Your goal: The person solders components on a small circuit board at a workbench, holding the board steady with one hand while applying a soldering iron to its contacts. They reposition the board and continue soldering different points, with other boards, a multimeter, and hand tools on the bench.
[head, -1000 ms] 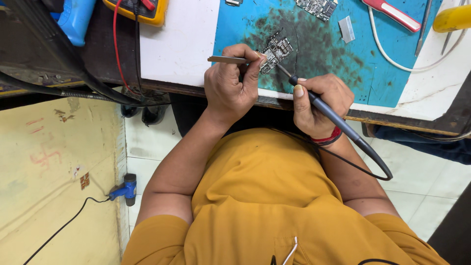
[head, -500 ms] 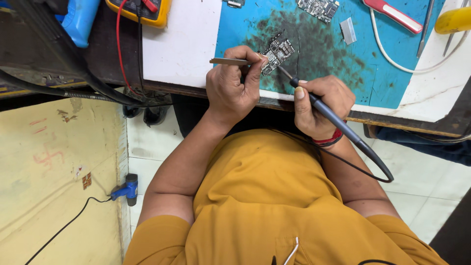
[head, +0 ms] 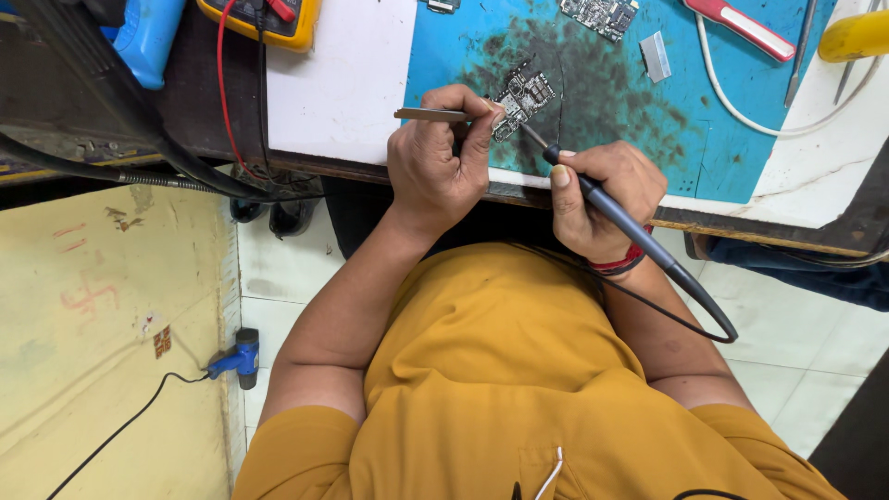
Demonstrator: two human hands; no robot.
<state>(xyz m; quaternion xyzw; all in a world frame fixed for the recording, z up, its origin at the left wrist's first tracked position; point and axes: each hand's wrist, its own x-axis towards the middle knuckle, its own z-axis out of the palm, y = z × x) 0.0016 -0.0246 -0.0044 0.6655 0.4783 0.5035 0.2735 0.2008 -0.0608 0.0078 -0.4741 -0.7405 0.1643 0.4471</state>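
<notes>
Blue mat (head: pixel 741 111), circuit board (head: pixel 523 97), left hand (head: pixel 435 167) tweezers (head: pixel 431 115), right hand (head: pixel 602 199) soldering iron (head: pixel 611 208)

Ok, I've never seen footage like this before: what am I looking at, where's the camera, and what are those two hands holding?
The camera sits on a person's head and looks down, so their orange shirt fills the bottom of the view and the bench edge runs across the top. There is no machine, just two bare hands. The left hand holds metal tweezers against a small circuit board. The right hand holds a corded soldering iron, its tip at that board. The board lies on a stained blue work mat. Further back are a second circuit board, a yellow multimeter and a white cable.
</notes>
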